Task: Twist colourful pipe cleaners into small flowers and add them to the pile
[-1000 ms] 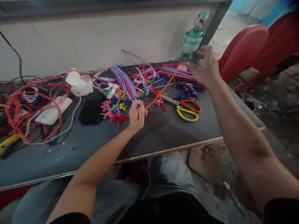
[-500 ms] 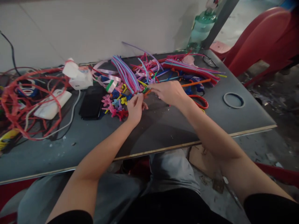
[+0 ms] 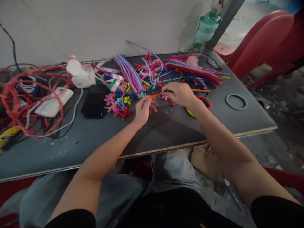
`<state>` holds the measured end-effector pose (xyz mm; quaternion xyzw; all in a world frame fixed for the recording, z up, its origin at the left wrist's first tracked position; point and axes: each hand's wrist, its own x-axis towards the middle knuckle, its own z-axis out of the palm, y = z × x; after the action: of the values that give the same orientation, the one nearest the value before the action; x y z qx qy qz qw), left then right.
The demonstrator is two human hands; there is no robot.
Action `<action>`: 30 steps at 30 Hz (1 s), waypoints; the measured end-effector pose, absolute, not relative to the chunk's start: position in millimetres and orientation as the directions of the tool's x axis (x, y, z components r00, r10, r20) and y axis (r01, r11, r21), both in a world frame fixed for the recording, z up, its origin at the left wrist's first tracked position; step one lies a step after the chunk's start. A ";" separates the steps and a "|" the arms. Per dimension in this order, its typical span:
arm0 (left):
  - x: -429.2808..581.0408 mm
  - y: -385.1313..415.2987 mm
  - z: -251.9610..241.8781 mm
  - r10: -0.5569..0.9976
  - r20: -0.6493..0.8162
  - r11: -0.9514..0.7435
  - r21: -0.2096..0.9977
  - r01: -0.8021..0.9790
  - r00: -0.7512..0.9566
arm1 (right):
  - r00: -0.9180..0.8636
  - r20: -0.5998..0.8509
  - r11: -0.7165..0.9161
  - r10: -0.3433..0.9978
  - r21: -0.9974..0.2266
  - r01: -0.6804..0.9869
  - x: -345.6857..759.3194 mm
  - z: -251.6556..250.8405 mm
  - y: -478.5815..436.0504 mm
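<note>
An orange pipe cleaner [image 3: 155, 95] is stretched between my two hands above the dark table. My left hand [image 3: 142, 110] pinches its left end between thumb and finger, the other fingers loosely apart. The fingers of my right hand [image 3: 178, 94] close on it further along, and its free length passes behind that hand and sticks out to the right. Beside my left hand lie small pipe-cleaner flowers [image 3: 116, 109] in pink, blue, yellow and red. Behind the hands rests a bundle of purple, pink and blue pipe cleaners [image 3: 129, 74].
Another pipe-cleaner bundle [image 3: 197, 71] lies at the back right, near a green bottle [image 3: 206, 28]. Scissors with a red-and-yellow handle [image 3: 206, 103] are partly behind my right arm. A grey ring [image 3: 236, 101] sits further right. Leftward are a black phone [image 3: 94, 101], a white box [image 3: 83, 77] and tangled red cord [image 3: 14, 109].
Both hands have shifted slightly right, away from the flowers, and sit a little further apart. More of the orange pipe cleaner now shows between them.
</note>
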<state>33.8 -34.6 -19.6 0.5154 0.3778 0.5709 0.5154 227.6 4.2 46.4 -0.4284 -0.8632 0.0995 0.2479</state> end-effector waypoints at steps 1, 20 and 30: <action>32.0 -31.7 -20.0 0.978 0.191 -0.171 0.963 -0.208 0.081 | -0.518 0.337 0.616 0.786 -0.368 0.696 230.5 45.9 6.8; 24.3 -20.8 -20.9 0.956 0.287 -0.266 0.939 -0.220 0.069 | -0.354 0.328 0.472 0.876 -0.428 0.771 199.6 38.4 1.5; 21.6 -17.9 -25.1 0.976 0.219 -0.215 0.962 -0.168 0.008 | -0.280 0.388 0.462 0.878 -0.535 0.707 189.0 39.8 -25.6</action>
<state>21.6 -17.9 -25.1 0.5151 0.3921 0.5848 0.4887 189.0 -25.6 39.8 -0.5022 -0.7894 0.1299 0.3284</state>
